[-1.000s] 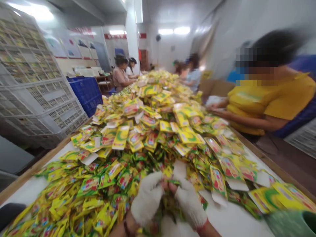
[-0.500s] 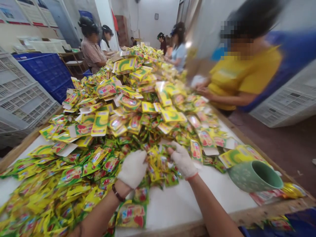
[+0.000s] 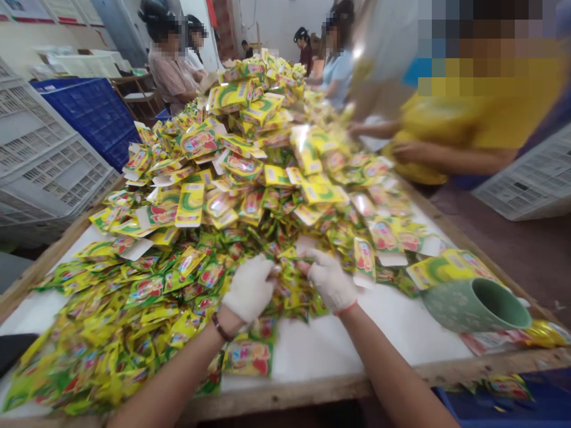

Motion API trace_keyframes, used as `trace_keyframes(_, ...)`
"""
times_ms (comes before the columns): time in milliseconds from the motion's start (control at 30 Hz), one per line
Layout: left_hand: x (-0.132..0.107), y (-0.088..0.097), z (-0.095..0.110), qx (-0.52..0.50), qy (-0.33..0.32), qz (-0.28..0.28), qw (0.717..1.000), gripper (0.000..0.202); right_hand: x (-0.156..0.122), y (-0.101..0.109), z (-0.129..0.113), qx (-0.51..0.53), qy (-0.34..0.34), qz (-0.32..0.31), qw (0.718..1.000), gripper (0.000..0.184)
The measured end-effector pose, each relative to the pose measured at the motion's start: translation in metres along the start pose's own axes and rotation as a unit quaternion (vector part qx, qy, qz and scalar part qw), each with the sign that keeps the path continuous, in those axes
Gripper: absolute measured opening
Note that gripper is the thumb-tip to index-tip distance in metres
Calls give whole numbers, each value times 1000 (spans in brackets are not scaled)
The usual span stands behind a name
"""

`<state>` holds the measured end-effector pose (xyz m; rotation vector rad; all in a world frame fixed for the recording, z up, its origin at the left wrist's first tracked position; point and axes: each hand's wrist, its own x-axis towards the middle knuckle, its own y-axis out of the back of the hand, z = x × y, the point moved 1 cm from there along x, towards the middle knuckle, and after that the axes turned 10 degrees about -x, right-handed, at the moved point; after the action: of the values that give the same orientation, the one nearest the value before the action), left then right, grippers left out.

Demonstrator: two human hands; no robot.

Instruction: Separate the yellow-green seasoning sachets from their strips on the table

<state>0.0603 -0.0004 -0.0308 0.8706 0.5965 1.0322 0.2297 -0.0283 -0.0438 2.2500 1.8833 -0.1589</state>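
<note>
Both hands wear white gloves with the fingertips bare. My left hand [image 3: 250, 288] is closed at the near edge of the heap, its fingers curled inward; what is in them cannot be made out. Opposite it, my right hand [image 3: 331, 282] pinches the end of a small green-and-yellow packet [image 3: 291, 257], seen edge-on. Between the hands lie several loose small packets [image 3: 292, 288], blurred. A larger flat packet with a watermelon picture [image 3: 248, 358] rests below my left wrist. Open yellow cartons [image 3: 190, 203] are piled on the heap beyond.
A green patterned cup [image 3: 450, 304] lies on its side at the table's right, near a wooden edge [image 3: 312, 395]. White crates [image 3: 49, 148] and a blue crate [image 3: 96, 119] stand left. A person in a yellow top [image 3: 499, 125] works at right; others sit farther back.
The view has shifted, so the table appears farther right and higher. Both hands remain close together over the same packets. The person in yellow has moved an arm.
</note>
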Motion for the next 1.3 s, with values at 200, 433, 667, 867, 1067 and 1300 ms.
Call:
trace_keyframes(200,-10,8,-3,-414,86,74,903,17,-4,-11,-1,-34,79,-46,995,15)
trace_keyframes(433,-18,-6,-3,-560,124,11,819,29,-8,-19,0,-179,121,-6,976,15)
trace_keyframes(667,-28,0,-2,-478,38,107,871,8,-14,-22,2,-91,53,-103,989,37)
trace_keyframes(867,-82,26,-15,-96,-133,-87,983,5,-17,-23,-1,-62,-43,-148,986,25)
trace_keyframes(1067,-113,13,-26,110,-139,-157,972,39,-17,-29,3,-49,-72,-159,984,30)
trace_keyframes(1300,-123,46,-24,72,-81,-51,993,68,-14,-25,4,-13,-40,-150,988,36)
